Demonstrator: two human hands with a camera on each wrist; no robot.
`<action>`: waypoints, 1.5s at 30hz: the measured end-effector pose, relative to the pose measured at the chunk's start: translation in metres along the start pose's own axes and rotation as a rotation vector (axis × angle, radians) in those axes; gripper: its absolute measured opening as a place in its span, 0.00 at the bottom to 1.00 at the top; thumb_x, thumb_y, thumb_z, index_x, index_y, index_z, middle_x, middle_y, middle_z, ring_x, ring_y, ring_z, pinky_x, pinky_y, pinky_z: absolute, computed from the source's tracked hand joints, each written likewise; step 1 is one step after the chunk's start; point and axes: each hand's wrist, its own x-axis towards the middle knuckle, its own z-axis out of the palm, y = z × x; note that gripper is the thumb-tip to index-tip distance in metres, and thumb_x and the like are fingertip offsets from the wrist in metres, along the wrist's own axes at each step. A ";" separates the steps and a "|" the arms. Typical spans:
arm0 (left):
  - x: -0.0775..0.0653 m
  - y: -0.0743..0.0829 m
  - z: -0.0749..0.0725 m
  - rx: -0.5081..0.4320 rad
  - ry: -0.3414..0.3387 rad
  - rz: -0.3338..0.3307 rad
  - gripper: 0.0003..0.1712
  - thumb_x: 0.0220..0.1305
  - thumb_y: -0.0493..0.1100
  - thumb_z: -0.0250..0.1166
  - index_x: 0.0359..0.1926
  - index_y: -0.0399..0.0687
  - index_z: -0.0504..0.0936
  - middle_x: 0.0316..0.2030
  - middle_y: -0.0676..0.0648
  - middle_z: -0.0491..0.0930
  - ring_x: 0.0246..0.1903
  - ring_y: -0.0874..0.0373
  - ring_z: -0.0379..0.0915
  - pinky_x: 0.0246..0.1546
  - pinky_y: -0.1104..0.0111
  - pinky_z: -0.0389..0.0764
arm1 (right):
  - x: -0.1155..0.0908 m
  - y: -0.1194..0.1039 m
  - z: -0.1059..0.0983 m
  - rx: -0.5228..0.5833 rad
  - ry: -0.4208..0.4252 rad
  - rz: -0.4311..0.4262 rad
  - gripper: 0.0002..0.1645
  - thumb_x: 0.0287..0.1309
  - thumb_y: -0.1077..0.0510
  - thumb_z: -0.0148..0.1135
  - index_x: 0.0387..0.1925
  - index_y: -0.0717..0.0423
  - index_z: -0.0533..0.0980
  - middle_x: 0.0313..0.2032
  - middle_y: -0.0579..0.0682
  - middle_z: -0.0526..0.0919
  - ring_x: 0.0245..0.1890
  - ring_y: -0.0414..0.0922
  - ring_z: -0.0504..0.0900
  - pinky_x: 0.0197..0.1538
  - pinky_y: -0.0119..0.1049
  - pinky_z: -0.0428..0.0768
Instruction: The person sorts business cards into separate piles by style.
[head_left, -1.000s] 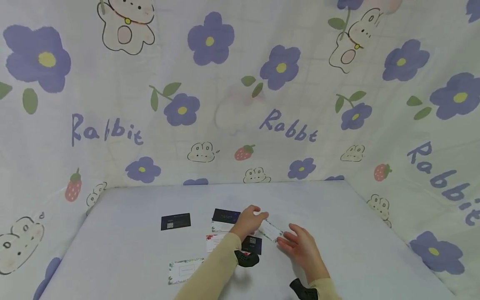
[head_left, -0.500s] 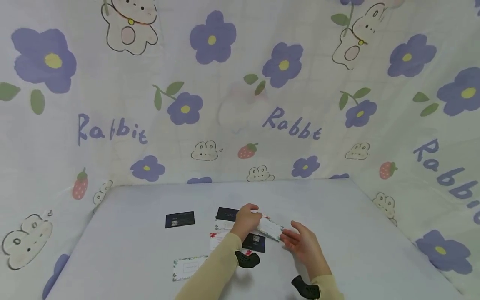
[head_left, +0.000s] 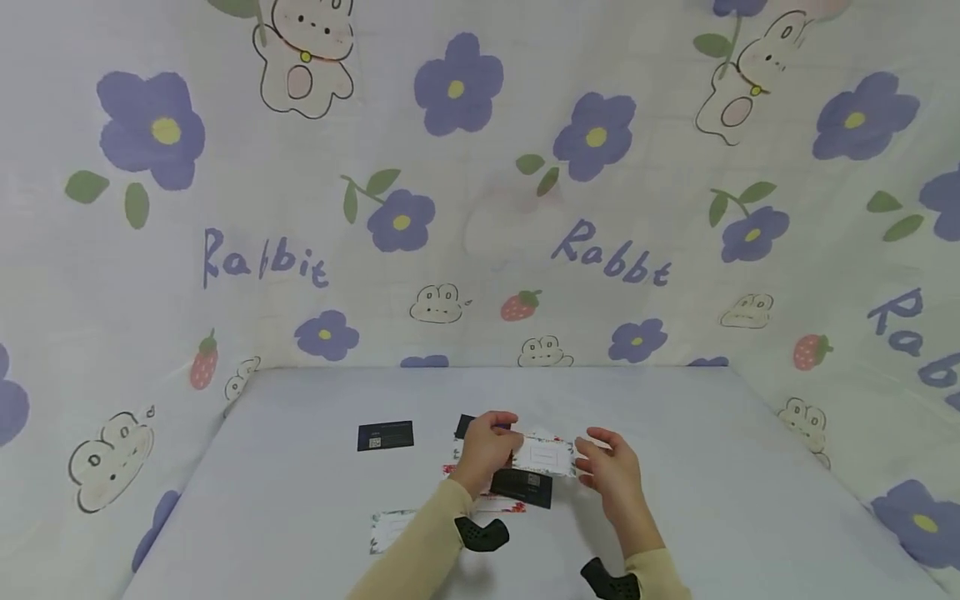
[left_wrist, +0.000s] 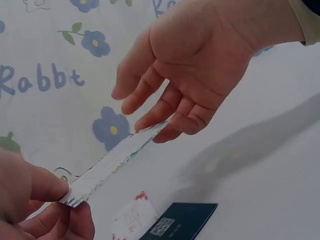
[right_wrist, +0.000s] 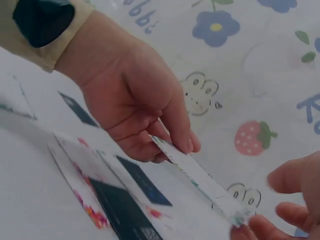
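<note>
Between the thumb and fingers of my left hand [head_left: 486, 458], one end of a white card with a leafy border [head_left: 545, 457] is pinched, and the card is held up above the table. My right hand [head_left: 617, 477] is at the card's other end. In the left wrist view its fingers [left_wrist: 150, 117] meet that end from below, while the thumb stands apart from the card. A dark card with a QR code [head_left: 531, 490] lies under the raised card, overlapping a white card with red flowers [head_left: 506, 504]. My left hand partly hides another dark card [head_left: 464, 424].
To the left lies a separate black card [head_left: 386, 435]. A leafy-bordered white card [head_left: 386, 531] is partly covered by my left sleeve [head_left: 420, 542]. Behind the white table [head_left: 300, 492] hangs a curtain [head_left: 480, 233] printed with flowers and rabbits.
The leafy card has turned from slanting to nearly level across the view and faces the head camera more. My right hand's fingertips have come to its end. The head view has shifted to the right.
</note>
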 end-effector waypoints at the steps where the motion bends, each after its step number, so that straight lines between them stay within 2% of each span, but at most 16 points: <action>1: -0.004 0.001 -0.006 -0.024 -0.009 0.001 0.20 0.61 0.34 0.66 0.55 0.39 0.81 0.38 0.43 0.85 0.28 0.59 0.74 0.25 0.71 0.78 | 0.000 -0.001 0.003 -0.006 -0.018 -0.007 0.27 0.67 0.59 0.61 0.64 0.64 0.68 0.41 0.51 0.82 0.29 0.38 0.79 0.31 0.29 0.79; 5: -0.017 0.004 -0.031 -0.088 -0.045 0.014 0.20 0.63 0.34 0.66 0.57 0.37 0.79 0.40 0.41 0.86 0.28 0.59 0.75 0.26 0.69 0.79 | -0.003 -0.003 0.016 -0.008 -0.110 -0.034 0.28 0.62 0.67 0.63 0.63 0.65 0.69 0.37 0.50 0.80 0.28 0.39 0.78 0.30 0.29 0.80; 9: -0.026 0.001 -0.057 -0.116 -0.057 0.005 0.22 0.63 0.34 0.67 0.58 0.37 0.78 0.39 0.42 0.86 0.28 0.59 0.77 0.28 0.68 0.83 | -0.007 -0.006 0.029 -0.030 -0.183 -0.052 0.27 0.59 0.71 0.63 0.61 0.66 0.71 0.33 0.48 0.78 0.27 0.40 0.77 0.29 0.28 0.80; 13: -0.034 -0.007 -0.085 -0.125 -0.028 -0.014 0.23 0.63 0.34 0.68 0.59 0.37 0.77 0.38 0.44 0.85 0.28 0.59 0.80 0.31 0.68 0.86 | -0.013 -0.010 0.045 -0.047 -0.262 -0.048 0.25 0.60 0.72 0.63 0.59 0.66 0.72 0.33 0.49 0.79 0.27 0.41 0.78 0.29 0.28 0.80; 17: -0.045 -0.014 -0.111 -0.124 -0.015 0.005 0.23 0.63 0.33 0.68 0.58 0.35 0.76 0.37 0.43 0.85 0.27 0.59 0.81 0.31 0.68 0.87 | -0.020 -0.010 0.065 -0.051 -0.313 -0.040 0.25 0.59 0.72 0.64 0.59 0.66 0.72 0.34 0.50 0.79 0.27 0.41 0.79 0.29 0.29 0.81; 20: -0.053 -0.018 -0.128 -0.115 -0.001 0.029 0.22 0.63 0.32 0.68 0.58 0.35 0.76 0.37 0.42 0.86 0.26 0.60 0.81 0.31 0.68 0.87 | -0.025 -0.009 0.079 -0.049 -0.353 -0.042 0.26 0.59 0.72 0.64 0.59 0.67 0.72 0.34 0.49 0.79 0.27 0.41 0.78 0.28 0.30 0.81; 28: -0.070 -0.017 -0.166 -0.065 0.097 0.028 0.22 0.62 0.30 0.68 0.57 0.33 0.76 0.38 0.40 0.86 0.26 0.59 0.80 0.29 0.68 0.86 | -0.038 -0.011 0.114 -0.052 -0.436 -0.034 0.24 0.59 0.71 0.66 0.57 0.64 0.74 0.34 0.51 0.79 0.24 0.42 0.79 0.28 0.30 0.82; 30: -0.073 -0.018 -0.174 -0.046 0.116 0.016 0.22 0.62 0.30 0.68 0.57 0.34 0.76 0.38 0.39 0.86 0.26 0.59 0.80 0.29 0.68 0.86 | -0.041 -0.010 0.121 -0.053 -0.467 -0.032 0.25 0.59 0.71 0.66 0.58 0.64 0.74 0.33 0.51 0.79 0.23 0.42 0.79 0.28 0.30 0.83; 34: -0.075 -0.022 -0.181 0.007 0.122 -0.021 0.22 0.63 0.31 0.68 0.58 0.35 0.76 0.38 0.41 0.84 0.27 0.58 0.80 0.30 0.68 0.87 | -0.044 -0.005 0.127 -0.053 -0.497 -0.027 0.26 0.58 0.72 0.66 0.59 0.65 0.73 0.31 0.51 0.79 0.22 0.41 0.80 0.28 0.31 0.84; 38: -0.077 -0.021 -0.187 0.032 0.116 -0.039 0.20 0.63 0.32 0.69 0.56 0.37 0.77 0.36 0.42 0.82 0.27 0.56 0.79 0.30 0.67 0.87 | -0.047 -0.002 0.132 -0.057 -0.492 -0.022 0.27 0.58 0.72 0.66 0.59 0.65 0.73 0.31 0.51 0.78 0.22 0.42 0.79 0.28 0.31 0.84; 45: -0.078 -0.018 -0.192 0.023 0.113 -0.051 0.18 0.62 0.30 0.68 0.53 0.38 0.79 0.34 0.43 0.81 0.26 0.57 0.79 0.29 0.67 0.87 | -0.047 -0.001 0.139 -0.075 -0.475 -0.012 0.25 0.58 0.73 0.66 0.58 0.64 0.75 0.32 0.52 0.79 0.23 0.43 0.79 0.28 0.32 0.84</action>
